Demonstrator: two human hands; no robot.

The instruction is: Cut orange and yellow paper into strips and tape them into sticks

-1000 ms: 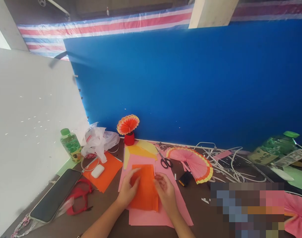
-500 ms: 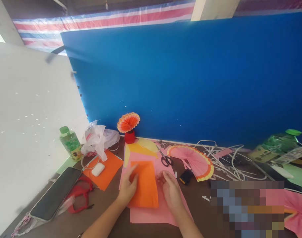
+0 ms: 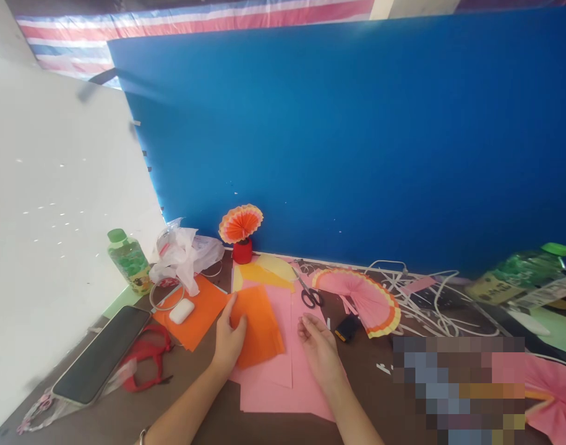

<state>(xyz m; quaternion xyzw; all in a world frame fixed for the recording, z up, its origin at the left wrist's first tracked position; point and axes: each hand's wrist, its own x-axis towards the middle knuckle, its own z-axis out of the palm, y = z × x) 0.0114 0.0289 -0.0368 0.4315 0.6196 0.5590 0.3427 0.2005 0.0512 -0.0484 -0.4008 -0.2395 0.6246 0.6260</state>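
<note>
A folded sheet of orange paper (image 3: 259,327) lies tilted over pink paper (image 3: 283,395), gripped at its left edge by my left hand (image 3: 229,337). The thumb rests on top of the orange sheet, and part of the other fingers is hidden. To the right, apart from the orange paper, my right hand (image 3: 320,349) hovers over the pink sheets with its fingertips drawn together; whether anything is between them cannot be seen. Black-handled scissors (image 3: 312,298) lie just beyond my right hand. Yellow paper (image 3: 266,276) is partly under the scissors' blades.
A pink pleated paper fan (image 3: 357,293) and tangled white strips (image 3: 431,303) lie to the right. A small paper fan (image 3: 240,224) stands in a red holder (image 3: 242,251) by the blue partition (image 3: 347,136). Leftward are a phone (image 3: 101,353), a white earbud case (image 3: 181,311) and a bottle (image 3: 128,262).
My left hand has shifted left and slightly up, and the orange paper has moved and turned with it. My right hand stays near its place, fingers drawn together. The view has tilted slightly down.
</note>
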